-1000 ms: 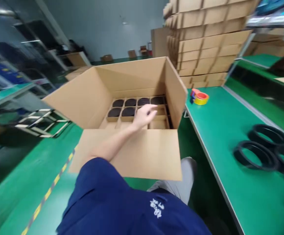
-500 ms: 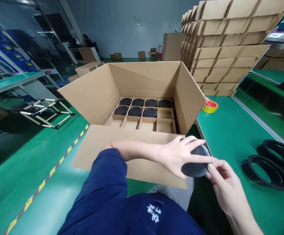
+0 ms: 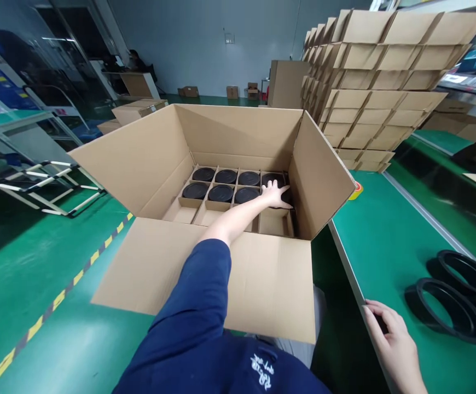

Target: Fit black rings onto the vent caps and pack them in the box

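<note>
A large open cardboard box stands in front of me, with a cardboard grid inside. Several black round discs fill the far cells; the near cells are bare. My left hand reaches into the box and lies spread over a black disc in the right-hand cell of the second row, mostly covering it. My right hand rests at the edge of the green table, fingers loosely curled, holding nothing.
Black rubber rings lie on the table at the right. A yellow tape roll peeks out behind the box's right flap. Stacked flat cartons rise at the back right. A metal rack stands on the green floor at the left.
My left hand took a black disc from my right hand near the table edge and carried it into the box. My right hand dropped to the table edge, now without the disc.
</note>
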Demonstrator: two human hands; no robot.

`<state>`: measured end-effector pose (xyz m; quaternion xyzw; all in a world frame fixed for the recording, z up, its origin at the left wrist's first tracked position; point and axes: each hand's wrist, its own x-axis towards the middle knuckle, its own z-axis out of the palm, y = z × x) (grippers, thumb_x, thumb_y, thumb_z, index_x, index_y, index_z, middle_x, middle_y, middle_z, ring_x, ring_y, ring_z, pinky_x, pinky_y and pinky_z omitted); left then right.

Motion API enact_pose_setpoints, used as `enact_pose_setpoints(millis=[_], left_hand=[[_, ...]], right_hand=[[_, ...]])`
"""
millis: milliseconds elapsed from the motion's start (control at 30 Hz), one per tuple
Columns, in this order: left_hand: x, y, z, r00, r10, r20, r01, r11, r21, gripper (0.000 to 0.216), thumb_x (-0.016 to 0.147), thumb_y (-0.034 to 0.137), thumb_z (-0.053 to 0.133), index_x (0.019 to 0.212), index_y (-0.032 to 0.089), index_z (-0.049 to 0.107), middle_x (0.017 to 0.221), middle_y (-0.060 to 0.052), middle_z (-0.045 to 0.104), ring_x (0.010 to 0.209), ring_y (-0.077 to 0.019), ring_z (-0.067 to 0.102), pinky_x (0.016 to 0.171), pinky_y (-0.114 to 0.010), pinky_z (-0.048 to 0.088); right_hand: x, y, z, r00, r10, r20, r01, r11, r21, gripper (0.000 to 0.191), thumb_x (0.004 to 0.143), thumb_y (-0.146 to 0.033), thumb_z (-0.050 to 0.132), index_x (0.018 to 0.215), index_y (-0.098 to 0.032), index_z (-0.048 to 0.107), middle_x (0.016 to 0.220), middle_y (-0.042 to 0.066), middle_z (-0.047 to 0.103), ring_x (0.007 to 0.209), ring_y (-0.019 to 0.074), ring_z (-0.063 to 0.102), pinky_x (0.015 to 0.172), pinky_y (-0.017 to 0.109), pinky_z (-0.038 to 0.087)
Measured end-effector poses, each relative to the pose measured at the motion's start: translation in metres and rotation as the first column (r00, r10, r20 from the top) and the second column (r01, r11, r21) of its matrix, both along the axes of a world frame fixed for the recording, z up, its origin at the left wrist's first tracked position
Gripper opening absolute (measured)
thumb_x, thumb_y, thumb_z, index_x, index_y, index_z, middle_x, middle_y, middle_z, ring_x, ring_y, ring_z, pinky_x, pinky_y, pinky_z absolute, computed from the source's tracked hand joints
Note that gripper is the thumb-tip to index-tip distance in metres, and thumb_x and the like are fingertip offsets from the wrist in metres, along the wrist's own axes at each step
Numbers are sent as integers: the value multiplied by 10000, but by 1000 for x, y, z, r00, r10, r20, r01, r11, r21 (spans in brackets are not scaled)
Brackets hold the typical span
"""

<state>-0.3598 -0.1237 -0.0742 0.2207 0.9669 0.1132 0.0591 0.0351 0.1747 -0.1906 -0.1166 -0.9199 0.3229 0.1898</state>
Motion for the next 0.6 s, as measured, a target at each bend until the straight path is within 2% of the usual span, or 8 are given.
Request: enact_pose_setpoints(millis=[67, 133, 233, 300, 400, 467, 533, 600], left_hand=[[-12, 6, -10, 999, 31, 38, -31, 999, -10, 1038, 770, 882, 656, 1617, 349, 381, 1594, -192, 372, 1461, -470, 335, 1159, -597, 347], [-22, 6, -17, 997, 49, 63, -48, 999, -10, 1000, 817, 912, 546, 1623, 349, 365, 1580, -188, 399, 1462, -460, 344, 1132, -584, 387], [-34, 2, -27, 997, 28, 67, -28, 1000, -4, 970, 841, 885, 537, 1636, 377, 312, 1582, -164, 413, 1506, -432, 283, 1129, -582, 400], [-38, -1, -34, 998, -2, 62, 3, 1000, -11, 941, 848, 839, 585, 1633, 400, 309, 1636, -146, 350, 1545, -421, 201, 1175, -620, 332], [-36, -1, -51, 996, -32, 81, 35, 999, -41, 896, 855, 769, 647, 1617, 397, 360, 1719, -131, 179, 1582, -431, 68, 1231, -689, 138], [-30, -1, -63, 995, -37, 98, 42, 998, -47, 857, 904, 773, 571, 1632, 388, 332, 1739, -123, 101, 1593, -419, 6, 1239, -696, 53], [-24, -1, -72, 994, -44, 102, 48, 998, -35, 811, 965, 785, 429, 1654, 387, 269, 1746, -109, 56, 1601, -391, -31, 1248, -678, 32], [-20, -1, -78, 993, -53, 103, 56, 998, -25, 793, 987, 780, 363, 1662, 381, 242, 1748, -101, 43, 1602, -376, -48, 1259, -657, 36]], right_hand=[[3, -1, -1, 1000, -3, -12, 3, 1000, -2, 514, 942, -748, 559, 948, -262, 726, 1163, 53, 723, 1116, 323, 650, 730, 402, 564], [5, -1, 0, 1000, -12, -23, 13, 1000, 7, 515, 948, -748, 561, 948, -259, 723, 1148, 50, 726, 1094, 322, 662, 832, 429, 551], [5, 0, 2, 999, -44, -14, 45, 999, 15, 546, 942, -775, 550, 951, -258, 724, 1123, 55, 733, 1062, 335, 672, 872, 453, 532], [4, -1, 5, 999, -51, 0, 51, 999, 11, 561, 926, -790, 554, 941, -257, 727, 1109, 60, 736, 1049, 345, 675, 846, 457, 543], [4, -1, 8, 998, -55, 23, 55, 998, -5, 529, 914, -763, 576, 931, -258, 733, 1106, 69, 735, 1040, 360, 678, 780, 464, 567], [3, 0, 8, 998, -53, 41, 53, 999, -1, 511, 909, -748, 578, 927, -263, 737, 1105, 73, 735, 1035, 372, 679, 784, 492, 574], [3, 3, 7, 996, -51, 70, 50, 999, 16, 506, 903, -749, 573, 926, -272, 741, 1101, 72, 736, 1036, 380, 678, 789, 511, 583], [3, 3, 8, 993, -62, 105, 59, 998, 29, 511, 894, -760, 571, 927, -281, 745, 1101, 72, 738, 1039, 384, 674, 740, 501, 594]])
